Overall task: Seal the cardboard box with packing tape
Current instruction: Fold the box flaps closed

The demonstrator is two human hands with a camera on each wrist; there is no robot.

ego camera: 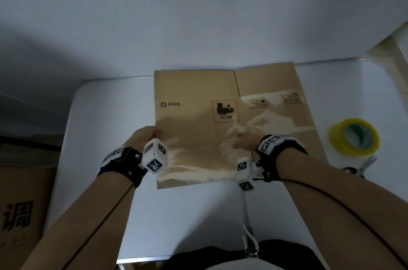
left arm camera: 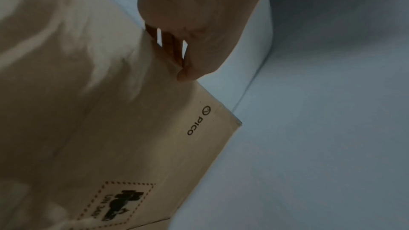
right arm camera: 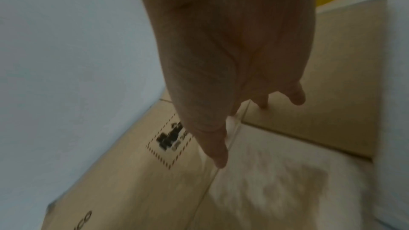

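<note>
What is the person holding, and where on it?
The left hand pinches the flattened cardboard box at its left edge. The right hand rests straight fingers on top, gripping nothing.

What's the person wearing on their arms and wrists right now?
Both forearms are bare, with no sleeves. Each wrist carries a black strap: the left strap and the right strap, which has black-and-white square marker patches. A white cube with the same kind of markers is mounted at each wrist, the left cube and the right cube. A thin black cable runs along each forearm.
</note>
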